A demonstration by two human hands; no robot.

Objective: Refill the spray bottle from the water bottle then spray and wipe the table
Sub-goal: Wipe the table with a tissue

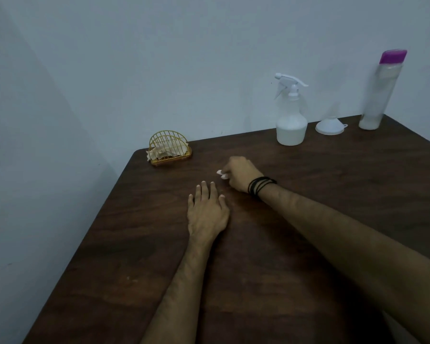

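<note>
The right hand (pixel 238 173), with black cords around its wrist, is curling its fingers round a small crumpled wad of white tissue (pixel 221 174), of which only a little is peeking out on the left of the fist. It is pressing the wad down onto the dark brown wooden table (pixel 308 219), a little far of centre. The left hand (pixel 206 212) is lying flat just near of it, fingers straight and slightly spread, holding nothing and steadying the body against the tabletop.

Judging by this, the wiping step is under way. To do it well, the right hand should be keeping the tissue flat under the fingertips rather than bunched in the fist, so that more paper is meeting the wood. It should be sweeping in overlapping strokes from the far edge toward the near edge, with the left hand shifting clear of each pass.

Farther out, the translucent white plastic spray bottle (pixel 291 115) with its white trigger head is standing upright at the far right, partly filled. To its right, a white plastic funnel (pixel 330 126) is sitting mouth down. Beyond that, the tall clear water bottle (pixel 380 95) with a magenta cap is standing near the far right corner. A gold wire napkin holder (pixel 169 148) with crumpled tissues is sitting at the far left corner.
</note>
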